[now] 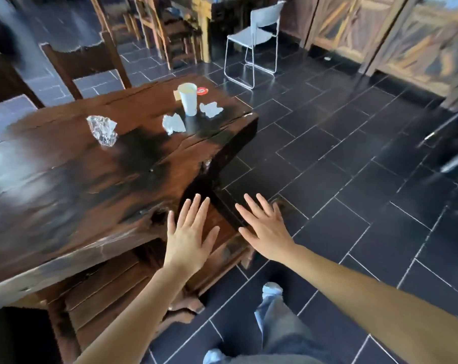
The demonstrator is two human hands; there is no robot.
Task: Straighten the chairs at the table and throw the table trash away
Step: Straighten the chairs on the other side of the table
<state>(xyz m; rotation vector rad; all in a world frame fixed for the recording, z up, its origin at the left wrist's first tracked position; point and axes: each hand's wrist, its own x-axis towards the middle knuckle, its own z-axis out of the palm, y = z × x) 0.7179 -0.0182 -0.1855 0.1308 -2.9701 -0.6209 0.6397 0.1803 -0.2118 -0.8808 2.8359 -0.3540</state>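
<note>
A dark wooden table fills the left half of the view. On its far end stand a white paper cup, two crumpled white napkins, a crumpled clear plastic wrapper and a red round coaster. A wooden chair is tucked under the near table edge. My left hand and my right hand hover with fingers spread over the chair's top, holding nothing. Another wooden chair stands at the table's far side.
A grey metal-framed chair stands on the dark tiled floor beyond the table. More wooden chairs and a second table sit at the back. Painted wooden panels line the right wall. My legs in jeans show at the bottom.
</note>
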